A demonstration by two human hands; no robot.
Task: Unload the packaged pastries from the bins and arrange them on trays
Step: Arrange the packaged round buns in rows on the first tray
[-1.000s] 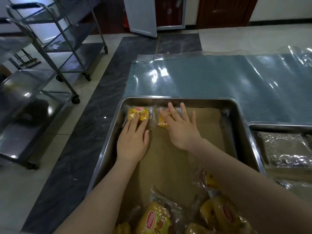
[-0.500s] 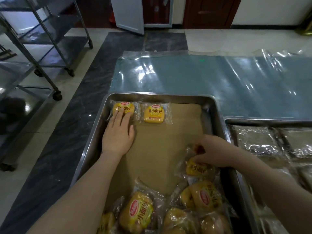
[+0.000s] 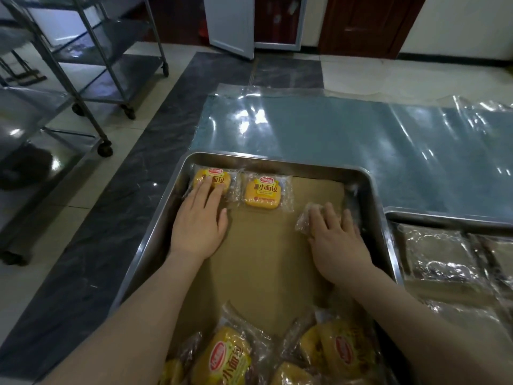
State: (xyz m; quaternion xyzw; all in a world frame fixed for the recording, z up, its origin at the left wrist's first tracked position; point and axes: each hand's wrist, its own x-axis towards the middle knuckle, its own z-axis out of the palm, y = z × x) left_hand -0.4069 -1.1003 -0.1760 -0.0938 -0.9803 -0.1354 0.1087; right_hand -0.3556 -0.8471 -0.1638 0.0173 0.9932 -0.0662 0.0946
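Observation:
A steel tray (image 3: 373, 195) lined with brown paper lies in front of me. Two yellow packaged pastries lie side by side along its far edge: one in the far left corner (image 3: 212, 177), one to its right (image 3: 262, 192). My left hand (image 3: 201, 220) lies flat, fingertips pressing the corner pastry. My right hand (image 3: 334, 232) lies flat over a third wrapped pastry (image 3: 304, 218) at the far right of the tray, mostly hiding it. A heap of several loose packaged pastries (image 3: 227, 359) fills the tray's near end.
A second steel tray (image 3: 444, 222) with clear wrapped packs adjoins on the right. Blue-grey plastic sheeting (image 3: 333, 129) covers the floor beyond. Wheeled steel racks (image 3: 91, 79) stand at the left on the tiled floor.
My right hand picked a pastry from the near heap and brought it forward to the far right of the tray, now pressing it down. My left hand stayed on the corner pastry.

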